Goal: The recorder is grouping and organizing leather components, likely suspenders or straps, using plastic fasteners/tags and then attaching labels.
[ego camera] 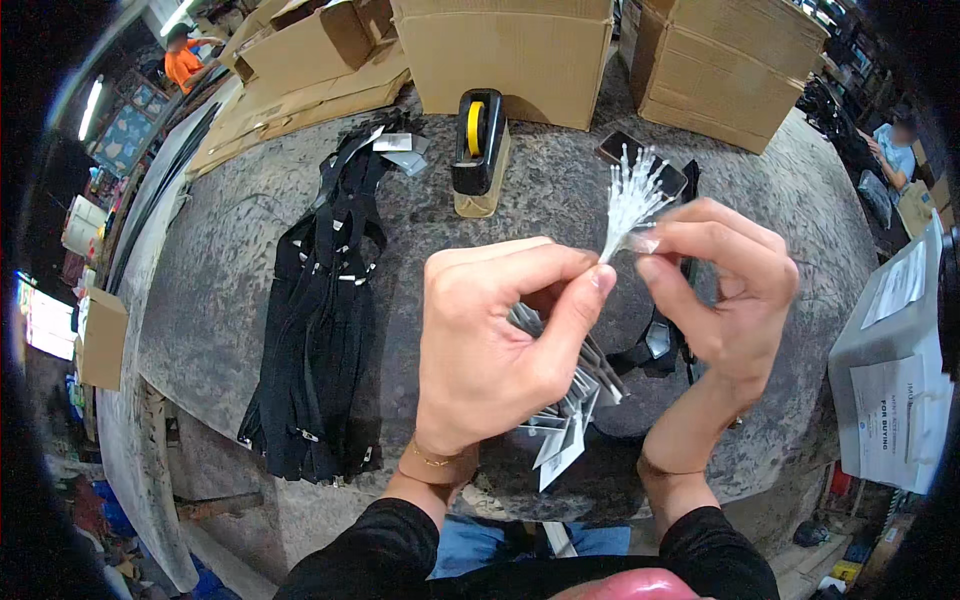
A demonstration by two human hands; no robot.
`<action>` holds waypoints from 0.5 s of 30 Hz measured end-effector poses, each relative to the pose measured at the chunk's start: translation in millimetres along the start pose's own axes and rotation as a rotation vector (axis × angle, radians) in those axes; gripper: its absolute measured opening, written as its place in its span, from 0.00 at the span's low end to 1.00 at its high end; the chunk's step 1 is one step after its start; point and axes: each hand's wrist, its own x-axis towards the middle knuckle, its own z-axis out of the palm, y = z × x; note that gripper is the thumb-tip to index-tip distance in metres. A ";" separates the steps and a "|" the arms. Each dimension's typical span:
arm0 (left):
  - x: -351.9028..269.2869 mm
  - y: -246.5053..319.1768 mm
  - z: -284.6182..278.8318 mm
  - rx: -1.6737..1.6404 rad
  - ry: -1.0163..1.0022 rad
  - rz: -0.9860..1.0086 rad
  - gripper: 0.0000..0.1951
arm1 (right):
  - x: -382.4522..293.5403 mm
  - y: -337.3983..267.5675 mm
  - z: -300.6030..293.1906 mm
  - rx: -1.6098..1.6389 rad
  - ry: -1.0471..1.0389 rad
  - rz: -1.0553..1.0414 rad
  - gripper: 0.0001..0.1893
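My left hand [510, 330] pinches a bunch of white plastic tag strings [630, 195] between thumb and forefinger, their tips fanned upward. Below that hand hangs a bundle of grey and white hang tags [574, 420]. My right hand [720, 277] is beside the strings, thumb and forefinger near a small clear piece [641, 242]; whether it grips this piece is hard to tell. Left of my hands lies a pile of black straps [315, 337] with small white and metallic parts and some tags [401, 150] at its top. Another black strap [652, 352] lies partly behind my right hand.
A tape dispenser [480, 154] with yellow core stands at the table's [210, 300] back, near cardboard boxes [502, 60] and a smartphone [615, 146]. Flattened cardboard [300, 112] lies back left. A pale box [892, 375] bearing papers stands at right. Two people are farther off, left and right.
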 end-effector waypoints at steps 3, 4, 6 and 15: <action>0.6 -0.7 2.1 0.017 -0.009 -0.015 0.03 | 2.7 -5.1 10.6 0.013 0.078 -0.018 0.07; 0.8 -0.9 3.4 0.022 -0.004 0.000 0.03 | 1.0 -4.3 12.8 0.034 0.106 -0.002 0.07; 0.3 -2.2 3.5 0.038 -0.009 0.021 0.03 | -0.3 -4.6 12.4 0.043 0.098 0.004 0.07; 0.4 -2.0 7.2 0.059 -0.034 0.029 0.02 | -0.5 -2.7 11.6 0.119 0.096 0.091 0.05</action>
